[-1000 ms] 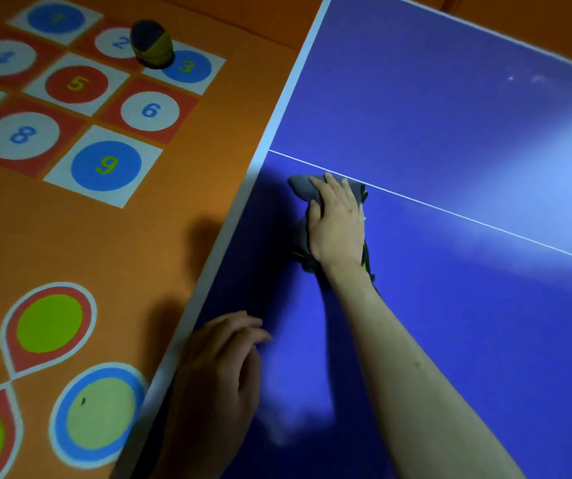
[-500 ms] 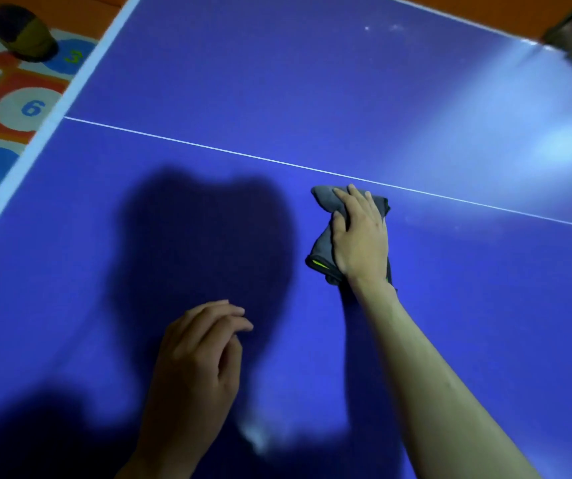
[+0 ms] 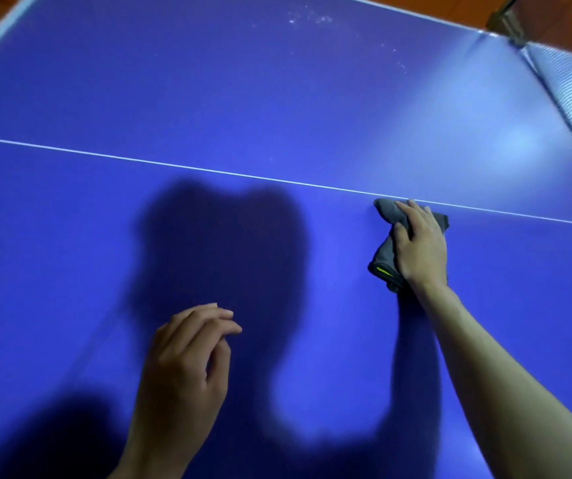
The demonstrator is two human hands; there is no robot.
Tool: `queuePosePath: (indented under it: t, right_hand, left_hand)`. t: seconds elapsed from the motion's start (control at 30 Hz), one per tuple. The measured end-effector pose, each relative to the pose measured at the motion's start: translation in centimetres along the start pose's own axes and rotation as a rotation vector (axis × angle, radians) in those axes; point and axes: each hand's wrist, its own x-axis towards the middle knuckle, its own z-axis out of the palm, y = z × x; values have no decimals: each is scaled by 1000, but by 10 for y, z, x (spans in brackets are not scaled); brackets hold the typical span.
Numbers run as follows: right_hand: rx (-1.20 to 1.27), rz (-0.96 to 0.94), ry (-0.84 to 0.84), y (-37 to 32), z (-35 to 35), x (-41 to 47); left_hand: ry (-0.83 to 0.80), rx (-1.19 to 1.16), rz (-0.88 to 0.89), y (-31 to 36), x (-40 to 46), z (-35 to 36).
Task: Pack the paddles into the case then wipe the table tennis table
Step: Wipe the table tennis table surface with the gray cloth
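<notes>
Dim, soft-focus view; glare (image 3: 519,146) at right (whitish); dark shadow (image 3: 222,257) mid-table (image 3: 104,81); edges bowed.

head view | head-worn, looks forward-down | near over blue table (image 3: 277,98) | single view
</notes>
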Motion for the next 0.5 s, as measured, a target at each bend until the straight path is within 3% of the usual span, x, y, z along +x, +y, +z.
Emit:
queuePosePath:
  t: [0.23, 0.5]
  right_hand:
    - [-53, 14, 41, -31, 24, 13]
    - [-37, -129, -13, -159, 100, -10]
  left_hand:
    - [19, 12, -29, -20, 8, -8]
    - [88, 16, -49, -71, 1, -57]
